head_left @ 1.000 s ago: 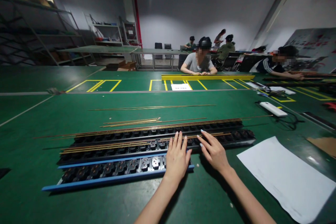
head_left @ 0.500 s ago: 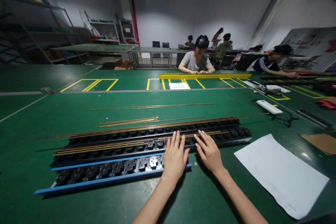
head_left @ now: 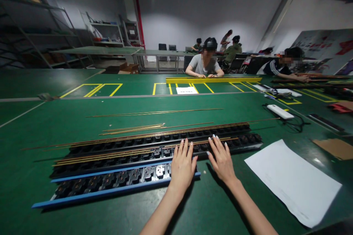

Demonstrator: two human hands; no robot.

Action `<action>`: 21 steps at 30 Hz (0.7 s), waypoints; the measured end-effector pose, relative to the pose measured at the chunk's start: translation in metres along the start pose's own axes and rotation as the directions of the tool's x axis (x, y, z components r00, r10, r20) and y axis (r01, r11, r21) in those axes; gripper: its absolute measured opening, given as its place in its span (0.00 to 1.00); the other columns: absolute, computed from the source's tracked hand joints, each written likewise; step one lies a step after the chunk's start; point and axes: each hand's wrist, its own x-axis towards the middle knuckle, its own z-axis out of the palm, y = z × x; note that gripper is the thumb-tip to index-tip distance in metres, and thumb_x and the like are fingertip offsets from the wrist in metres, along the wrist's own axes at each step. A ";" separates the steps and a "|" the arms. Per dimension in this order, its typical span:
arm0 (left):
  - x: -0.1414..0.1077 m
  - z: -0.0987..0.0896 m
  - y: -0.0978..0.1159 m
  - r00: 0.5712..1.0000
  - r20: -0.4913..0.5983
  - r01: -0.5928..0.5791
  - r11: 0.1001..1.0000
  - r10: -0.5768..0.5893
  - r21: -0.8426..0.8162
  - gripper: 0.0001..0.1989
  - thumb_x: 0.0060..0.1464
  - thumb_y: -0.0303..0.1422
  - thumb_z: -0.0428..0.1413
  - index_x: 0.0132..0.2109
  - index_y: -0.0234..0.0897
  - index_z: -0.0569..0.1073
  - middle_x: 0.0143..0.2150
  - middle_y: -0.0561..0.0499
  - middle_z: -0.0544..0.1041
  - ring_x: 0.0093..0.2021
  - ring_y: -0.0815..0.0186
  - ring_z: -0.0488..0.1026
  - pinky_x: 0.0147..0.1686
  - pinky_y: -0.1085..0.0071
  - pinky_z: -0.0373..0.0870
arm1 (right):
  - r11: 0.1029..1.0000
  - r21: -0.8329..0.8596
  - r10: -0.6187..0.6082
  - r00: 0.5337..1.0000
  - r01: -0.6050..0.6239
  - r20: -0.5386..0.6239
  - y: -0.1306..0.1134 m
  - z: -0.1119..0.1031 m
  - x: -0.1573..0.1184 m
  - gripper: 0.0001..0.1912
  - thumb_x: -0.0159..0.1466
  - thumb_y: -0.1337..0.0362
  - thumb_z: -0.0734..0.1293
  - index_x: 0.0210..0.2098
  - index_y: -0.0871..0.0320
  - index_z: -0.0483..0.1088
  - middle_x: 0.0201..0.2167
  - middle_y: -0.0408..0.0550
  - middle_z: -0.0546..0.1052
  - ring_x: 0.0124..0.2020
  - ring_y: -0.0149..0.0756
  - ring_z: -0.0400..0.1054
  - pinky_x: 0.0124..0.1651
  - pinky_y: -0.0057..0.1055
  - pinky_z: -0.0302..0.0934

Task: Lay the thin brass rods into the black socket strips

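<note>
My left hand (head_left: 182, 165) lies flat with fingers stretched over the middle black rail of sockets (head_left: 104, 162) and the thin brass strips (head_left: 93, 156) along it. Its palm covers the right end of a blue-edged rail (head_left: 110, 190) holding several black socket units. My right hand (head_left: 221, 158) rests palm down farther right, fingers spread, fingertips at the strips on the same middle rail. Neither hand is closed round anything. Behind lies another black rail (head_left: 154, 138) with long brass strips on top. What is under the palms is hidden.
White paper (head_left: 295, 183) lies at right, with brown cardboard (head_left: 333, 148) beyond. A white power strip (head_left: 280, 111) with a black cable sits farther back. Loose brass strips (head_left: 132, 129) lie behind the rails. A co-worker (head_left: 205, 62) sits across the green table at a yellow rail (head_left: 212, 80).
My right hand has shifted slightly right along the middle rail, its fingers pointing more forward. My left hand keeps nearly the same place. The whole view has turned slightly.
</note>
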 end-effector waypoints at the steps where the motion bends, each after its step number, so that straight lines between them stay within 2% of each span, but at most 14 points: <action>1: 0.000 0.000 0.000 1.000 -0.002 -0.001 1.000 0.001 0.002 0.23 0.61 0.38 0.46 0.62 0.38 0.60 0.65 0.44 0.59 0.64 0.57 0.56 0.58 0.55 0.63 | 1.000 -0.012 0.020 1.000 -0.020 -0.008 0.003 -0.001 -0.001 0.30 0.68 0.61 0.53 0.67 0.54 0.41 0.66 0.53 0.53 0.66 0.41 0.45 0.63 0.49 0.44; 5: 0.000 0.000 0.000 1.000 0.002 0.003 1.000 -0.003 0.000 0.23 0.61 0.38 0.46 0.62 0.39 0.60 0.65 0.44 0.59 0.64 0.57 0.56 0.58 0.56 0.63 | 0.996 -0.065 0.061 0.998 -0.063 -0.029 0.020 -0.003 -0.004 0.29 0.68 0.61 0.53 0.67 0.53 0.42 0.66 0.53 0.53 0.66 0.41 0.47 0.63 0.50 0.43; 9: 0.000 0.000 0.000 1.000 0.011 0.008 1.000 -0.008 -0.009 0.23 0.61 0.38 0.46 0.62 0.38 0.61 0.65 0.43 0.60 0.64 0.57 0.56 0.58 0.55 0.62 | 0.994 -0.096 0.046 0.999 -0.048 -0.024 0.032 -0.005 -0.007 0.28 0.69 0.61 0.53 0.67 0.52 0.44 0.64 0.53 0.56 0.65 0.41 0.48 0.63 0.50 0.43; 21: 0.001 -0.001 0.000 1.000 0.024 0.008 1.000 -0.008 -0.006 0.23 0.62 0.39 0.45 0.62 0.38 0.60 0.65 0.44 0.59 0.64 0.57 0.56 0.59 0.55 0.61 | 0.997 -0.049 0.049 0.998 -0.051 -0.029 0.038 -0.001 -0.009 0.27 0.68 0.61 0.54 0.66 0.51 0.47 0.64 0.51 0.58 0.64 0.39 0.50 0.62 0.46 0.47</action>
